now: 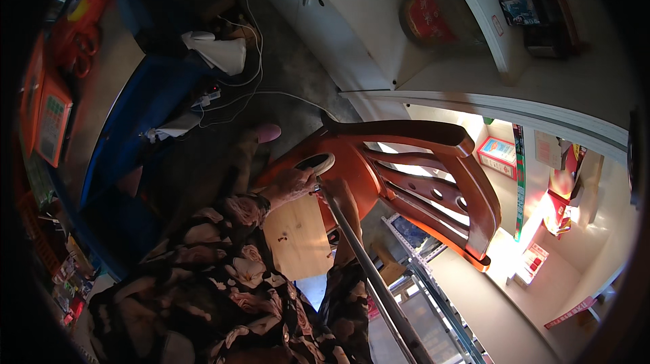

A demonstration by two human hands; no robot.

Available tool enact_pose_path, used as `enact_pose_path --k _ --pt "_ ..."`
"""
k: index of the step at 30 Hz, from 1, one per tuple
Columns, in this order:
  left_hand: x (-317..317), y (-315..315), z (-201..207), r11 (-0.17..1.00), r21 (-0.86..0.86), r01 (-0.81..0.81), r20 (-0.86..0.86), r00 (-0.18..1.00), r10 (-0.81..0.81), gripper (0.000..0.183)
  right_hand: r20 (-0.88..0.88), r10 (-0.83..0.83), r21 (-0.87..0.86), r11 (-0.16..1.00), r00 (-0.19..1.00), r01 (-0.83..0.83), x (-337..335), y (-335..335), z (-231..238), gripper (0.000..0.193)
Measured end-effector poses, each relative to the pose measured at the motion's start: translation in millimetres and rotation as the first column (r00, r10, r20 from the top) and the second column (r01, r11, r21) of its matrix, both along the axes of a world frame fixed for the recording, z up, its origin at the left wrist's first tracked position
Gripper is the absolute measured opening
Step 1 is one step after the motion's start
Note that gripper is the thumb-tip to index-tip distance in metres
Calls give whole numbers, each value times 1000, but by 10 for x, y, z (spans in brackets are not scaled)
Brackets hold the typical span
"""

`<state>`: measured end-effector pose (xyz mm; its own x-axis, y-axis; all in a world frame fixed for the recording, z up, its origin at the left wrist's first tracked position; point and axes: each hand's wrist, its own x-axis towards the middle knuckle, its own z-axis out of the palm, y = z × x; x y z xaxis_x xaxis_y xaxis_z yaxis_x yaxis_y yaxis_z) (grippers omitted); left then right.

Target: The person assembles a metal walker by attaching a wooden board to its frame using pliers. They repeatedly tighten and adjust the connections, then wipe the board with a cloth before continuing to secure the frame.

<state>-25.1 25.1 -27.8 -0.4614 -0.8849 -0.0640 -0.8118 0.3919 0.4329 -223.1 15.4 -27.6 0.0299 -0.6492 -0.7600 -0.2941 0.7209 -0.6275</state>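
Observation:
My left hand [292,185] is closed at the lower edge of a round thing with a pale rim and a dark middle [318,163]; its exact kind does not show. Close beside it is my right hand [340,196], fingers bent and partly hidden behind a long grey metal pole [362,259]. The pole's upper end reaches the spot where both hands meet, and it slants down to the lower edge. What the right fingers hold cannot be made out. A reddish-brown wooden chair [365,185] with a slatted back lies just beyond both hands.
A pale wooden board [298,239] is below the hands. White cables [261,66] run over the dark floor near a power strip [206,98]. To the left stands a blue table frame [128,117] with an orange scale [51,120]. White shelves [365,59] holding large jars [433,15] are at upper right.

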Motion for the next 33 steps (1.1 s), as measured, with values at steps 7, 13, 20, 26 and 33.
enact_pose_path --k 7,13,20,26,33 --pt "-23 -32 47 1000 2 -12 84 996 12 18 -92 -285 -108 955 954 275 -56 293 650 30" --pt "-11 -46 118 999 32 -10 96 995 7 16 -226 -214 323 904 950 281 -90 1390 987 29" --pt "-80 -47 -232 999 30 -30 49 998 29 17 -566 -486 152 732 666 664 -489 2739 423 40" --pt "-16 -49 -55 992 117 -48 54 998 42 19 -141 -966 62 209 216 976 -153 2843 93 52" --pt "71 436 518 851 -293 435 376 871 -316 51 -388 -805 -307 573 450 760 80 2847 -153 64"
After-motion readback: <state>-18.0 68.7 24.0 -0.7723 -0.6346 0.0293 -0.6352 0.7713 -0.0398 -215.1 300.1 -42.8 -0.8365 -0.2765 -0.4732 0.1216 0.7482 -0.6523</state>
